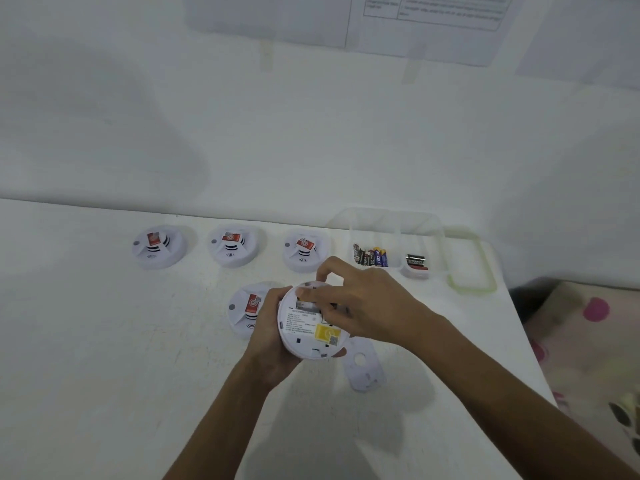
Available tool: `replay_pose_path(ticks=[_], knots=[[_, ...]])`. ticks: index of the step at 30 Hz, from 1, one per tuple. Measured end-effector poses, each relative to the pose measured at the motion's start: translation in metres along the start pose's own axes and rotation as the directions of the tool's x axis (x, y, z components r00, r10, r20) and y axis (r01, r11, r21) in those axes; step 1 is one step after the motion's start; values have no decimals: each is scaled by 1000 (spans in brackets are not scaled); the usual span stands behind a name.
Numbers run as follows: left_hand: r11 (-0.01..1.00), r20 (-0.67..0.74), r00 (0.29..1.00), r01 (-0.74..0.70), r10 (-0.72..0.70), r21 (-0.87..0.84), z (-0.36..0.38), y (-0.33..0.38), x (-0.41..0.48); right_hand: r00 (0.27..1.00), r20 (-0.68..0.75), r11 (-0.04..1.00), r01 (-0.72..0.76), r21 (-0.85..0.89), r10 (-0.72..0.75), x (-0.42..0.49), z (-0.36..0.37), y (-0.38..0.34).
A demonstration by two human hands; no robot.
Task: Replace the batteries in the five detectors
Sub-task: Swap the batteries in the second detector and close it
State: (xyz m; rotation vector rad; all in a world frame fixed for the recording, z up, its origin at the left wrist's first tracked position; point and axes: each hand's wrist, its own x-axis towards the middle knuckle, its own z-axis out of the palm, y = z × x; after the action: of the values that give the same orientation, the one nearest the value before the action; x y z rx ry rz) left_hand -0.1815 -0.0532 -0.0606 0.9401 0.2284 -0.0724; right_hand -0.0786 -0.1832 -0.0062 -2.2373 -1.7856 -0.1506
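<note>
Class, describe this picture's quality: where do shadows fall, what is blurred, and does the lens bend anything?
Head view: dim, even light, no glare; soft shadows on the table, whose far edge bows: wide-angle distortion; print on the held detector and the wall notice is too blurred to read.

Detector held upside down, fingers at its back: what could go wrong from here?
1. The left hand alone grips the detector above the table while the right hand picks at its back; it may slip.
2. The loose back plate lies beside the right forearm and could be swept aside.
</note>
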Motion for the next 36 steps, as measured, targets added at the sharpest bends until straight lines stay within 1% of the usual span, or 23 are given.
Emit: replay_pose_path(ticks=[1,2,4,6,7,8,10,12,13,14,15,16,18,20,21,22,23,24,26,28,32,36], knots=[[1000,26,1000,9,-8,-20,-6,-5,1,1000,7,1000,-1,-5,1,0,2,0],[996,52,999,12,-8,-87,-9,-7,2,1000,16,1000,-9,-1,9,0,3,-1],[989,34,999,-1,7,-149,-8,-9,1,999,35,999,-38,12,37,-1,3,-2],[979,-91,996,-8,-11,-204,-5,-8,1,996,43,996,-78,46,76,-1,3,-4],[974,-168,985,-11,-27,-225,-4,-8,-1,994,47,991,-105,78,101,-1,3,-6],[970,-216,975,5,-60,-244,-6,-10,0,990,56,985,-133,110,127,-1,3,-9],[961,-220,973,3,-66,-276,-2,-8,-1,983,80,966,-179,187,167,-2,0,-16],[975,-269,963,-59,-1,-214,-5,-9,0,977,91,935,-213,284,195,-4,-4,-21],[978,-206,978,-80,39,-193,-5,-9,2,973,85,919,-230,321,214,-4,-5,-23],[979,-86,994,-85,70,-187,-6,-8,4,968,71,903,-252,348,242,-3,-6,-25],[976,26,993,-112,119,-186,-3,-2,1,959,57,885,-278,374,278,-2,-6,-26],[976,76,991,-93,110,-199,-2,-2,0,947,43,858,-308,412,319,-1,-6,-28],[945,106,990,-59,98,-323,0,-4,-1,918,-4,786,-339,517,398,-2,-4,-31],[927,79,982,-132,170,-350,15,4,-6,879,-58,711,-342,614,473,-4,-1,-35],[931,12,989,-132,145,-341,13,3,-6,858,-77,686,-349,639,508,-5,0,-37],[941,-53,997,-63,48,-333,11,2,-3,838,-90,668,-360,651,539,-6,3,-39],[943,-142,990,-50,3,-328,9,-2,-1,820,-120,671,-363,646,560,-6,6,-41],[949,-222,975,-75,6,-306,8,-2,-2,805,-177,696,-352,626,567,-7,9,-43],[945,-219,975,-49,-25,-325,11,3,-6,775,-282,737,-322,594,566,-8,16,-45],[958,-275,960,-36,-45,-285,4,0,-2,739,-286,696,-328,639,610,-9,19,-47],[955,-238,969,-11,-62,-296,-6,-2,0,690,-294,651,-334,681,661,-11,25,-49],[953,-246,968,-31,-47,-301,-2,-2,-1,636,-319,650,-392,651,703,-13,34,-53]])
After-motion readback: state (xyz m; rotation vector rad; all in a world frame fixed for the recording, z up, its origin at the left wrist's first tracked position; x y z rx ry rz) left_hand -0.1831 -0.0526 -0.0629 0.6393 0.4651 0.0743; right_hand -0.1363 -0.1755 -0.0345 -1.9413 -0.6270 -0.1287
